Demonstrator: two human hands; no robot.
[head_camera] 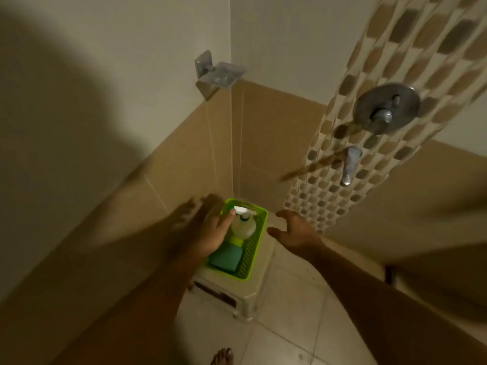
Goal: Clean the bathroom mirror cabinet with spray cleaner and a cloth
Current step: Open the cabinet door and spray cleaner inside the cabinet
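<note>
Blurred left hand [208, 233] hides part of the spray bottle [245, 227].

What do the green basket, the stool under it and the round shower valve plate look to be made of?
Basket: likely moulded plastic, bright lime, walls pierced with a regular grid of holes.
Stool: probably plastic too, matt off-white, moulded slots in its side.
Valve plate: metal by its look, grey with soft highlights; the finish is blurred.
</note>
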